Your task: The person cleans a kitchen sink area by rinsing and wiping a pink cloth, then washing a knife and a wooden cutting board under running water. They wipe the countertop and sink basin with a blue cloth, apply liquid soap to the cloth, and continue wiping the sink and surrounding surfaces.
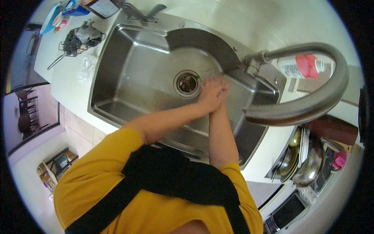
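Observation:
Over the steel sink basin (146, 84), my left hand (209, 95) lies against my right hand (223, 95), the two overlapping just right of the drain (187, 84). My left hand's fingertips are spread and point away from me. Much of my right hand is covered by the left, so its finger pose is unclear. No object shows in either hand. Dark and reddish scraps sit inside the drain. The large curved metal faucet (304, 112) arches in from the right, its outlet end right of my hands; no water stream is visible.
A wire-handled strainer (57, 60) with dark mesh and crumpled plastic (87, 67) lie on the left counter. Dark-handled tools (137, 12) stand at the far rim. Behind the faucet is a white and red bottle (301, 66). Metal bowls (309, 169) and plates are racked at lower right.

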A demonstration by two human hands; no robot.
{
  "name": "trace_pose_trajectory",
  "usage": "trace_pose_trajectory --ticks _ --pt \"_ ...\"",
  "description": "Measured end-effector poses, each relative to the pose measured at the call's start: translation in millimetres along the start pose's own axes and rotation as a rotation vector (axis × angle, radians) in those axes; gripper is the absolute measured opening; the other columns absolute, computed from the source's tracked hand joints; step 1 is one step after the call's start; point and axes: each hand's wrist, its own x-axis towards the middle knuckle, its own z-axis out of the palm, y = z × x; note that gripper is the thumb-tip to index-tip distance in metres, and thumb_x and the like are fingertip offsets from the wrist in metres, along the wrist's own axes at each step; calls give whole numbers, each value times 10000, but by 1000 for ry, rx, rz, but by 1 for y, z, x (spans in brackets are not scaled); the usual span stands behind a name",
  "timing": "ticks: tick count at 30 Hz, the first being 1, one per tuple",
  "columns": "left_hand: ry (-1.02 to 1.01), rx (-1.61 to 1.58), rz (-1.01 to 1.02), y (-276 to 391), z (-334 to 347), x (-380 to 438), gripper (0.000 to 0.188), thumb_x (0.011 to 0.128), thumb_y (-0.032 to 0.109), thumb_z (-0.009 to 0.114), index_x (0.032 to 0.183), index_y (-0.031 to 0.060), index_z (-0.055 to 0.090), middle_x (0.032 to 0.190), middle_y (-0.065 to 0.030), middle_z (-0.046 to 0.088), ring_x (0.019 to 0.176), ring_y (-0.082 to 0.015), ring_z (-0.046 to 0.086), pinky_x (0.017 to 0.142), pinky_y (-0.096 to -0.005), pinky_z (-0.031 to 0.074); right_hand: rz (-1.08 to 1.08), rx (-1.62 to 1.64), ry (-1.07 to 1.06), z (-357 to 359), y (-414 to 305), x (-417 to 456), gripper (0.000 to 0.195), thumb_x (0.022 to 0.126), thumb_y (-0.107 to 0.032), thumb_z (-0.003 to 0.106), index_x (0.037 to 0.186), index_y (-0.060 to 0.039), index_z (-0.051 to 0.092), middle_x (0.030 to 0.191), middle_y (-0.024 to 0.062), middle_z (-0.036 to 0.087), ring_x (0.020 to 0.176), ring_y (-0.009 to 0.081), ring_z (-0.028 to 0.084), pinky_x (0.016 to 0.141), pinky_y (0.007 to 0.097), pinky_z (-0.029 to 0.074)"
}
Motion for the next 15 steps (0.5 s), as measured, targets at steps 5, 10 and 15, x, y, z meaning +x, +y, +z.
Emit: trace_pose_trajectory --ticks 5,10,15 --pt "-58 121 48 12 -23 15 250 801 181 525 982 29 607 1050 -178 581 1008 -359 521 907 -437 391 257 -83 -176 30 1 -19 647 890 -597 325 1377 -172 292 1409 131 299 1330 361 217 1078 552 127" --pt "203 272 221 13 -1 -12 268 804 197 528 1005 40 610 1059 -170 578 1016 -356 510 915 -454 379 72 187 -127 13 -11 -11 495 946 -484 337 1240 -108 465 1282 143 489 1177 329 460 1008 466 367" --pt "-73 93 11 32 -30 13 294 779 214 542 994 25 610 1079 -151 570 1014 -324 506 901 -447 380 192 37 -277 24 -1 -20 576 907 -541 380 1293 -114 371 1358 152 370 1214 317 429 1013 480 354"
